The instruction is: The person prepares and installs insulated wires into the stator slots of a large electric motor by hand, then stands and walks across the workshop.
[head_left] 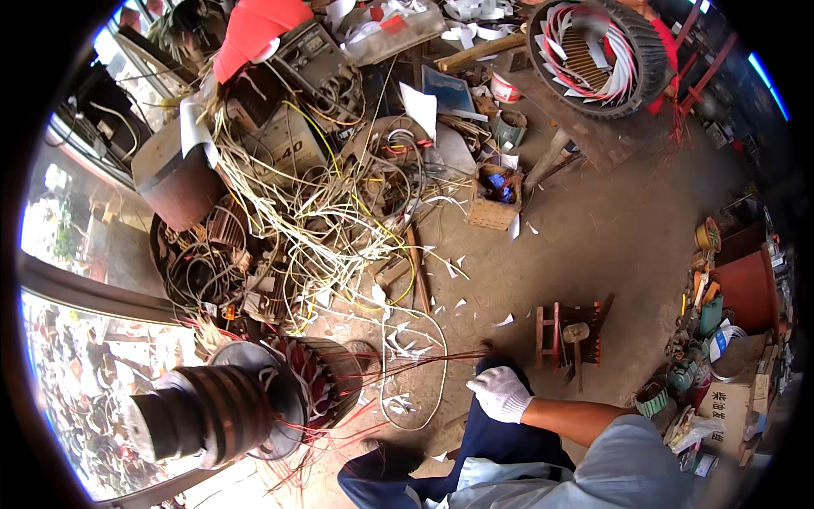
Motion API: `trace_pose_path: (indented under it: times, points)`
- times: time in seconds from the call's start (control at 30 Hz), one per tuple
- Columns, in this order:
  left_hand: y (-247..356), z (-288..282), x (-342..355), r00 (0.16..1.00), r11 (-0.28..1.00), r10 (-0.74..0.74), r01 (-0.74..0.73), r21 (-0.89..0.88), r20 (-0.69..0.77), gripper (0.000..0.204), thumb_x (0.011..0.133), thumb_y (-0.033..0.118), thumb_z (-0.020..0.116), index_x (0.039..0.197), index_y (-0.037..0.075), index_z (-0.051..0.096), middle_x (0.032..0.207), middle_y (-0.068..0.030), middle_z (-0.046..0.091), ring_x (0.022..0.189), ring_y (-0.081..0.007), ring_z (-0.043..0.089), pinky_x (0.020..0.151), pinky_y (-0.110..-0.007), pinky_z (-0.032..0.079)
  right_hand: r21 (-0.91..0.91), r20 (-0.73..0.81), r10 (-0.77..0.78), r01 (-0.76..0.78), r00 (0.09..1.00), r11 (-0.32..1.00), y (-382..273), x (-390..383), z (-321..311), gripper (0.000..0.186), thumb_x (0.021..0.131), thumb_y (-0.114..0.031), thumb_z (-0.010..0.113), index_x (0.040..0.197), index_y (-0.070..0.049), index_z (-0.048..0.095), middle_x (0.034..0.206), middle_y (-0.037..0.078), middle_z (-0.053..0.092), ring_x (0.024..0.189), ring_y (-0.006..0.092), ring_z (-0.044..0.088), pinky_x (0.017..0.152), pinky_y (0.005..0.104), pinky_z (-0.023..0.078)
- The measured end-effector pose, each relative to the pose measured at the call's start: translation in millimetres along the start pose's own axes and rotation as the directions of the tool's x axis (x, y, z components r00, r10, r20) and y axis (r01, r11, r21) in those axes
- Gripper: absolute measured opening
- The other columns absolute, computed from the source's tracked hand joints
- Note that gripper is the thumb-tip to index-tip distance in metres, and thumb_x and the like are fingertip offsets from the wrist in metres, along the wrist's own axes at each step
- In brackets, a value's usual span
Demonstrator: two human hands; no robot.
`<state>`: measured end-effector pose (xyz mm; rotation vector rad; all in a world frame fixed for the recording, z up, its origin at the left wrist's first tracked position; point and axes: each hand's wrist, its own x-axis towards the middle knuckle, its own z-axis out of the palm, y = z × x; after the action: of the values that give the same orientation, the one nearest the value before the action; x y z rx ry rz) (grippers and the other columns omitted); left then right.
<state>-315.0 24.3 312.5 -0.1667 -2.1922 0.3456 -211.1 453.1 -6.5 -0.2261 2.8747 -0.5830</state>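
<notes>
Beside the wire-tangled motor stator (318,377), the gloved right hand (502,394) (grip closed on copper wires (424,360)) borders bare floor (593,246).

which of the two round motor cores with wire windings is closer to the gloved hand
The motor core at the lower left, with red and copper wires trailing toward the gloved hand. The other core sits far off on the table at the top.

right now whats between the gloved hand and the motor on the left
In the head view, a bundle of thin reddish wires stretches from the gloved hand across to the motor, over dirt floor strewn with white paper scraps.
</notes>
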Motion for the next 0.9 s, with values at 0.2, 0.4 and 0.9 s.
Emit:
trace_pose_path:
  times: [0.2,0.4,0.9]
  points:
    - [35.5,-47.6,100.0,0.972,0.989,-0.138,0.147,-0.034,0.192,0.025,0.101,0.019,0.058,0.113,0.0,0.067,0.124,-0.0189,0.063,0.121,-0.0381,0.056,0.104,-0.054,0.042,-0.002,0.148,0.094,-0.095,0.985,0.996,6.0,-38.4,-89.0,0.022,0.09,-0.025,0.054,0.1,-0.014,0.07,0.088,0.01,0.071,0.087,0.0309,0.069,0.075,0.0473,0.052]
    - [24.4,-35.1,131.0,0.854,0.93,-0.317,0.366,-0.043,0.412,0.037,0.09,0.006,0.062,0.127,0.001,0.06,0.136,-0.0177,0.053,0.129,-0.0395,0.05,0.106,-0.055,0.04,0.162,0.02,0.273,-0.273,0.962,0.948,55.3,-79.4,-194.4,0.026,0.091,-0.028,0.057,0.104,-0.013,0.074,0.094,0.013,0.074,0.088,0.0355,0.069,0.079,0.0508,0.054]
    - [198.0,99.2,274.2,0.846,0.731,-0.268,0.49,-0.474,0.462,0.037,0.09,0.014,0.061,0.123,-0.002,0.059,0.125,-0.0183,0.057,0.117,-0.0386,0.055,0.102,-0.05,0.041,-0.103,0.343,0.666,-0.678,0.663,0.728,229.3,-294.6,-119.3,0.021,0.091,-0.028,0.056,0.093,-0.015,0.071,0.094,0.013,0.07,0.089,0.032,0.067,0.072,0.0445,0.054]
